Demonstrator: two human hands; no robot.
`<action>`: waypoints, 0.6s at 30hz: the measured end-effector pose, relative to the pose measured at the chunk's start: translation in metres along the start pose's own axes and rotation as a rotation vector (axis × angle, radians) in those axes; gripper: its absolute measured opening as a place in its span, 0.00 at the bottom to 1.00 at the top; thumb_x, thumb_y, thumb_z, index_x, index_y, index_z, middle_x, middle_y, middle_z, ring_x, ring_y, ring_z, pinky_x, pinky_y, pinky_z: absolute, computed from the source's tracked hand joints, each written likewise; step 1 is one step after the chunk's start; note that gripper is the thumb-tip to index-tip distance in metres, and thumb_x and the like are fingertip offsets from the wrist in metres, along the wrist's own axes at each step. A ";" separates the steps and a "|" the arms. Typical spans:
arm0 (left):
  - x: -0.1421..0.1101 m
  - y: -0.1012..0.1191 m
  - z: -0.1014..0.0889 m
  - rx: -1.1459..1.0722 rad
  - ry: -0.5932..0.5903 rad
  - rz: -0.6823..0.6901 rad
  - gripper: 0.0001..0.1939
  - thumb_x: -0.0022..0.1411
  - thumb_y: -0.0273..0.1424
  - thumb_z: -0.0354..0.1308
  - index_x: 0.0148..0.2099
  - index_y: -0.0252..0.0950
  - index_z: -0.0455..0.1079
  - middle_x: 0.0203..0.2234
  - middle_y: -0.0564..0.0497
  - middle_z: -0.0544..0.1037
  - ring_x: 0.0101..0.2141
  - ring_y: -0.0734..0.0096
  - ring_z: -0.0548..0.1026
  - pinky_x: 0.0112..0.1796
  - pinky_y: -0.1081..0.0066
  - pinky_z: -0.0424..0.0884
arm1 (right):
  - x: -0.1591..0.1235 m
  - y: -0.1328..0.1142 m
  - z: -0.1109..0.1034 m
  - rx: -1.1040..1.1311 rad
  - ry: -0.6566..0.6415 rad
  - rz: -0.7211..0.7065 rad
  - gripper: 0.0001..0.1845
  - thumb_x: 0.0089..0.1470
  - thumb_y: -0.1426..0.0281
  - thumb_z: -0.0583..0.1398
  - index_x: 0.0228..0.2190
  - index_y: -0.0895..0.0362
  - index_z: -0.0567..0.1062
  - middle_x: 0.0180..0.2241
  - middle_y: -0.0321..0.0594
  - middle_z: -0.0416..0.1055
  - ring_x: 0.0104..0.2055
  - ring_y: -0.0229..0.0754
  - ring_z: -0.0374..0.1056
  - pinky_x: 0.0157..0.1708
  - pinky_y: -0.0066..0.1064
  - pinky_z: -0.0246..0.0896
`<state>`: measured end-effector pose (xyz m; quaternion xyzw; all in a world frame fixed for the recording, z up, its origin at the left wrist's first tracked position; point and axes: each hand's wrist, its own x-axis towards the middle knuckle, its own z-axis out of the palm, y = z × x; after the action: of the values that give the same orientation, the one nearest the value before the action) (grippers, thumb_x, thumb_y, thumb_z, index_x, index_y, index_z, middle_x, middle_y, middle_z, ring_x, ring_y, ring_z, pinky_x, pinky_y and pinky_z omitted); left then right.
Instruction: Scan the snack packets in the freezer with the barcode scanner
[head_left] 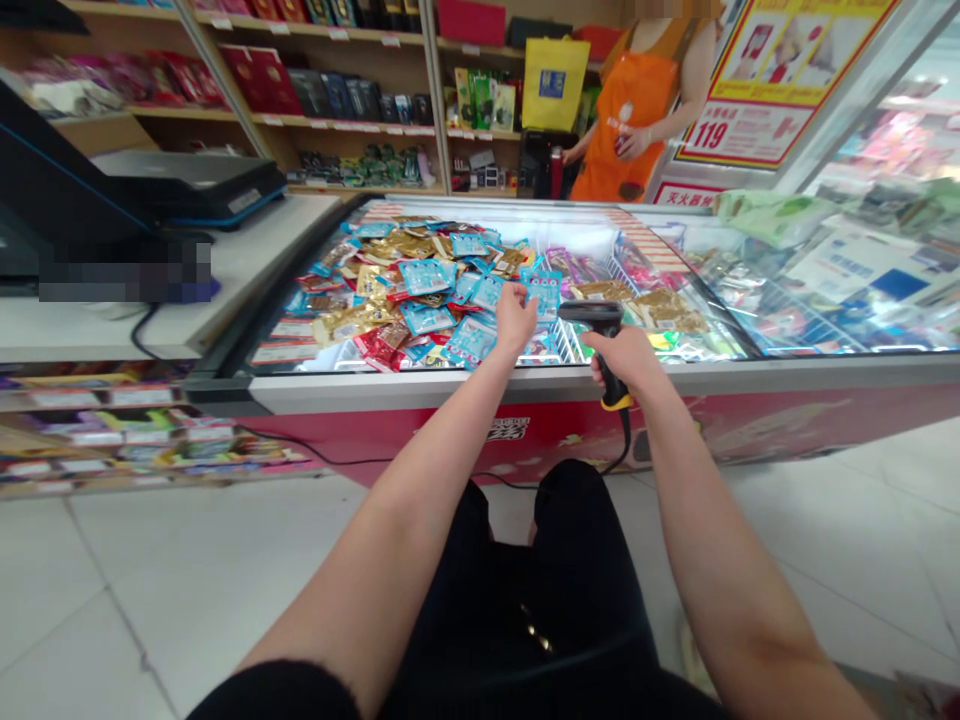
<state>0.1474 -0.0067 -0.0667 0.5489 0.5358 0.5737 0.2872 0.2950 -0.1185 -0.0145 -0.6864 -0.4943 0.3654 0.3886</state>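
Note:
My right hand (630, 358) is wrapped round the handle of a black barcode scanner (592, 313) with a yellow base, its head pointing left. Just left of it, my left hand (517, 318) is closed on the edge of a blue snack packet (546, 296), which faces the scanner. Under and beyond this hand lies a heap of small packets, with blue packets (427, 277), gold packets (371, 282) and red packets (384, 345) mixed together. The heap rests on the glass top of a chest freezer (675, 378).
A scanner cable (626, 440) hangs down the red freezer front. On the left counter (247, 265) stands a dark till machine (52, 190). Across the freezer is a person in an orange apron (630, 110). Shelves of goods (360, 125) line the back; bags and boxes (862, 265) lie to the right.

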 end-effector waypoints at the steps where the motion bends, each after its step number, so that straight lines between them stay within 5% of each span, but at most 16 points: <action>1: 0.000 0.000 0.000 -0.007 -0.001 0.001 0.11 0.56 0.22 0.57 0.34 0.40 0.58 0.27 0.56 0.67 0.30 0.73 0.68 0.39 0.71 0.65 | -0.001 0.000 -0.001 -0.003 0.006 0.003 0.09 0.48 0.66 0.64 0.25 0.58 0.70 0.14 0.36 0.67 0.13 0.39 0.65 0.12 0.27 0.62; 18: -0.001 0.004 0.001 0.018 0.001 0.011 0.11 0.56 0.21 0.57 0.35 0.40 0.58 0.30 0.53 0.70 0.34 0.70 0.70 0.42 0.70 0.66 | -0.007 0.005 -0.007 -0.011 0.014 0.014 0.12 0.48 0.68 0.62 0.19 0.58 0.69 0.14 0.39 0.67 0.12 0.38 0.64 0.11 0.27 0.61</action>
<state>0.1497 -0.0083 -0.0639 0.5541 0.5379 0.5708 0.2789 0.3011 -0.1275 -0.0156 -0.6944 -0.4888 0.3606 0.3857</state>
